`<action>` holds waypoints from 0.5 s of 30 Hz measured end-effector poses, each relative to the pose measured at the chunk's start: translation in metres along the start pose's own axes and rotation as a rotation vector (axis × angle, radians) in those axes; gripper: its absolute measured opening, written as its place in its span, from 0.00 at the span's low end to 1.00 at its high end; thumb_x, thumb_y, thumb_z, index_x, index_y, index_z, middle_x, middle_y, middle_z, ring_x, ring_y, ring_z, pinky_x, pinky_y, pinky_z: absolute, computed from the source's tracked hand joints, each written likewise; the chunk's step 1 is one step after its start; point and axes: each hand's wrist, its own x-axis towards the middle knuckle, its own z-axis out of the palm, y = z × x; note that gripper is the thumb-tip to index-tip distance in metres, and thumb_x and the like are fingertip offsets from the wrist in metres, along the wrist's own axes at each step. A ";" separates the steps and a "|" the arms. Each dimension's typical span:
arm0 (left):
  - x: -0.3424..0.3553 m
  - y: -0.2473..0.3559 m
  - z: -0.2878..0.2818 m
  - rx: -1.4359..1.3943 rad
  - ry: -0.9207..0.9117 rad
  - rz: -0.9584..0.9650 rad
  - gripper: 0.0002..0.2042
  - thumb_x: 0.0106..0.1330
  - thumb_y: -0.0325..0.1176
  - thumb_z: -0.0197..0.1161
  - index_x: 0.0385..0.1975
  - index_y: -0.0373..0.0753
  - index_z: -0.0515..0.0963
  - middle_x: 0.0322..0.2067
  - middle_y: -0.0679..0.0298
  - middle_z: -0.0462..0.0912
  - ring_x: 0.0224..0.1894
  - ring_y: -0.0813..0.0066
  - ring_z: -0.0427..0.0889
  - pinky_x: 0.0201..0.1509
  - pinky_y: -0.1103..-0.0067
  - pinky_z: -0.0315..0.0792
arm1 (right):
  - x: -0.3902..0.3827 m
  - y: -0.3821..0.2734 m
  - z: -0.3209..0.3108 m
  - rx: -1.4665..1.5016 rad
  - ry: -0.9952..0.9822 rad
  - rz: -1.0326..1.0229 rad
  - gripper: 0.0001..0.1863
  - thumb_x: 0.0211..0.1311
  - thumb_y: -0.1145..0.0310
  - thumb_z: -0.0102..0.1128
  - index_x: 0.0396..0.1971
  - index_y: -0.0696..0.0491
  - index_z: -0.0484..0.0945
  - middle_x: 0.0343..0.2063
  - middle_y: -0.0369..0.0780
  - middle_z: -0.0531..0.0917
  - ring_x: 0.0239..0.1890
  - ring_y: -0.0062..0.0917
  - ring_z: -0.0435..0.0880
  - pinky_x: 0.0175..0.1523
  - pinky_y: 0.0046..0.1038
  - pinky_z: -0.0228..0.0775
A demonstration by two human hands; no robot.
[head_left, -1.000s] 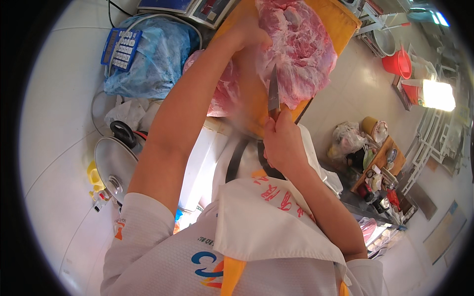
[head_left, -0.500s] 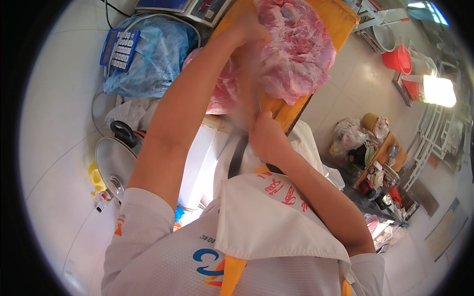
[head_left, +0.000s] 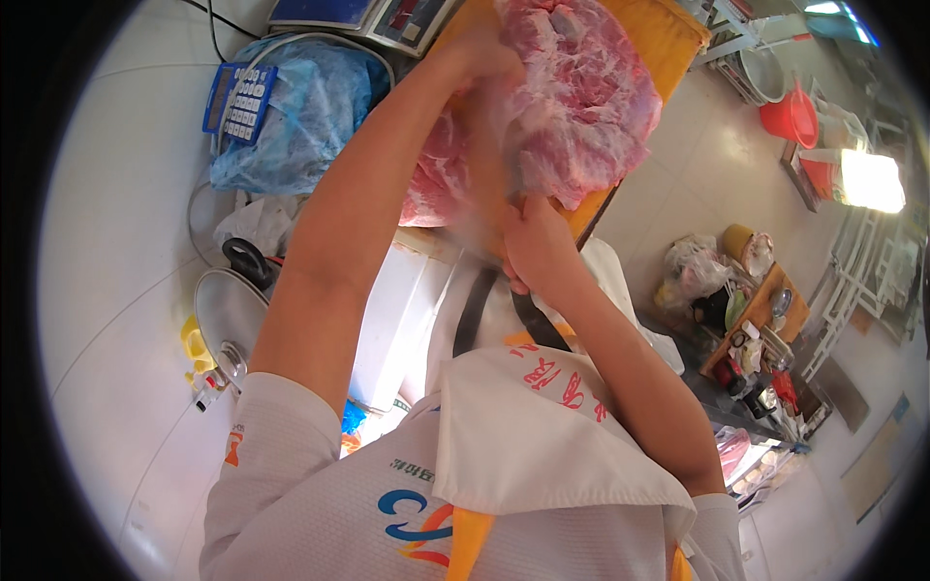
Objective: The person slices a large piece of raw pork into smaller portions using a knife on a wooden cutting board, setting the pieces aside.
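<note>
A large slab of raw pink meat (head_left: 586,107) with pale membrane lies on the orange-brown wooden board (head_left: 668,48). At its far left edge my left hand (head_left: 489,60) grips the meat, its fingers curled and partly blurred. Nearer to me, my right hand (head_left: 539,244) is a closed fist at the slab's near edge. It holds what looks like a knife (head_left: 513,182); only a thin, blurred part of the blade shows, and the handle is hidden in the fist. Another piece of raw meat (head_left: 434,184) lies to the left, partly behind my left forearm.
Beyond my left arm are a blue plastic bag (head_left: 310,107), a blue calculator (head_left: 240,102) and a scale (head_left: 402,24). A round metal lid (head_left: 228,315) is lower left. Across the floor at right stand a red bucket (head_left: 790,118) and a cluttered wooden board (head_left: 790,315).
My right hand has shifted slightly to the right and turned, still closed. The left hand stays at the slab's edge. The whole view has shifted a little.
</note>
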 end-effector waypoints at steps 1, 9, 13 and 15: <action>0.005 -0.013 -0.005 -0.003 0.041 0.045 0.17 0.39 0.19 0.72 0.34 0.28 0.85 0.24 0.55 0.83 0.23 0.63 0.81 0.24 0.69 0.70 | -0.006 -0.026 0.003 0.105 -0.051 0.101 0.18 0.83 0.61 0.51 0.51 0.66 0.70 0.37 0.62 0.86 0.40 0.62 0.87 0.48 0.56 0.80; -0.003 0.009 -0.006 -0.065 -0.090 -0.064 0.11 0.40 0.20 0.70 0.27 0.29 0.85 0.25 0.52 0.84 0.21 0.60 0.80 0.22 0.66 0.70 | -0.007 0.058 0.027 -0.447 -0.056 -0.263 0.16 0.83 0.63 0.53 0.49 0.64 0.72 0.39 0.62 0.86 0.42 0.62 0.87 0.48 0.55 0.80; 0.021 -0.008 -0.022 -0.038 -0.127 -0.104 0.11 0.39 0.20 0.68 0.26 0.29 0.86 0.25 0.52 0.84 0.20 0.59 0.80 0.20 0.65 0.69 | -0.059 0.016 0.014 -0.262 -0.017 -0.181 0.14 0.82 0.64 0.55 0.47 0.63 0.72 0.34 0.59 0.85 0.38 0.64 0.83 0.47 0.54 0.79; 0.011 0.002 -0.016 -0.014 -0.120 -0.124 0.11 0.38 0.19 0.67 0.26 0.29 0.86 0.25 0.52 0.84 0.20 0.58 0.80 0.20 0.65 0.69 | -0.062 0.016 0.001 -0.208 0.036 -0.214 0.15 0.83 0.63 0.54 0.47 0.63 0.71 0.34 0.60 0.86 0.37 0.66 0.84 0.46 0.56 0.78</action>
